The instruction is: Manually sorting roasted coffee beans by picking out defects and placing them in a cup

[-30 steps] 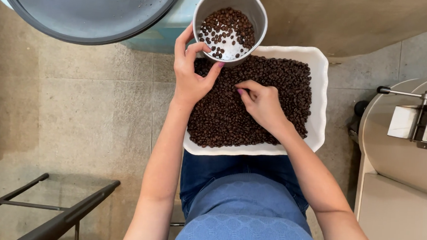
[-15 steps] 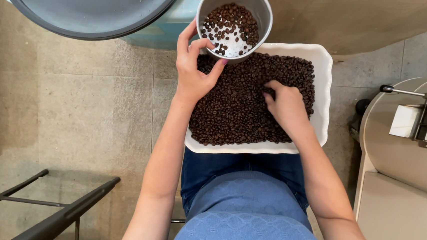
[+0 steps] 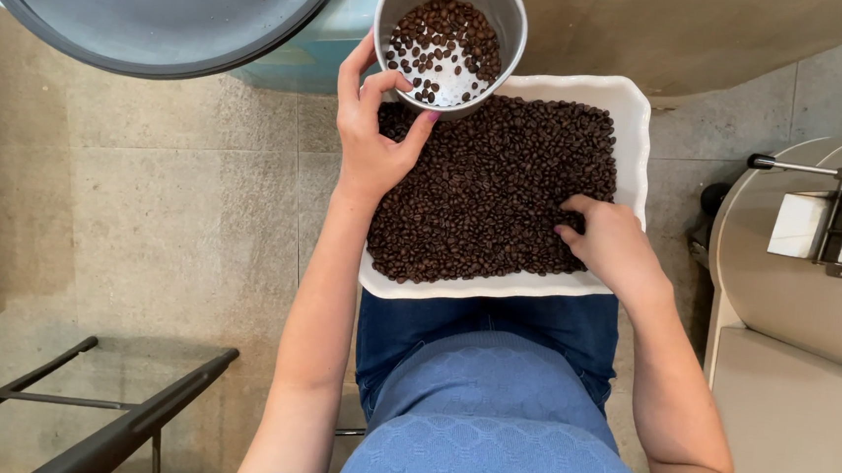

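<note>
Moved: right hand (image 3: 610, 242) has slid to the tray's right edge.
Tray (image 3: 634, 123): white, on the lap, full of coffee beans (image 3: 493, 192).
Cup (image 3: 503, 25): gripped by left hand (image 3: 374, 130).
Right hand: fingers curled among beans.

Top: blue knit with a raised scale-like pattern
Sleeves: blue, pushed up past the elbows
Trousers: dark blue denim
Thumbnail, left hand (image 3: 373, 144): pink polish

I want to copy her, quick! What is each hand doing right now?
Left hand: closed around the rim of the small white cup of coffee beans.
Right hand: fingers curled into the coffee beans in the white tray; a grip cannot be told.
</note>
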